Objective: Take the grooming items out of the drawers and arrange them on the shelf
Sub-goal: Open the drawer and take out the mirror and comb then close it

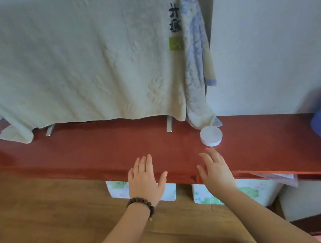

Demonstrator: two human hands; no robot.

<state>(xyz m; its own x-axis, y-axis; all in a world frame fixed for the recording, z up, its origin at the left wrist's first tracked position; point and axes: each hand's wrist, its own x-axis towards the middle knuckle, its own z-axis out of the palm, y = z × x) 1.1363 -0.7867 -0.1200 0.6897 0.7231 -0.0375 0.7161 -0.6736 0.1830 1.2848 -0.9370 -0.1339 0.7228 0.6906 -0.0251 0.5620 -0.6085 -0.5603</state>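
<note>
Both hands flat and empty over a red shelf

The left hand (145, 179) and right hand (215, 168), fingers spread, hold nothing above the smooth red-brown shelf (96, 152). A round white jar (211, 135) stands just beyond the right fingertips. An embossed cream towel (71, 57) hangs behind; wood-plank floor (33, 218) below.

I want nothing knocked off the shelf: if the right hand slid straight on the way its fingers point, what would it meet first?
Probably the white round jar: it stands on the red shelf just past the right hand, whose fingertips nearly reach it. Depth is unclear.
</note>
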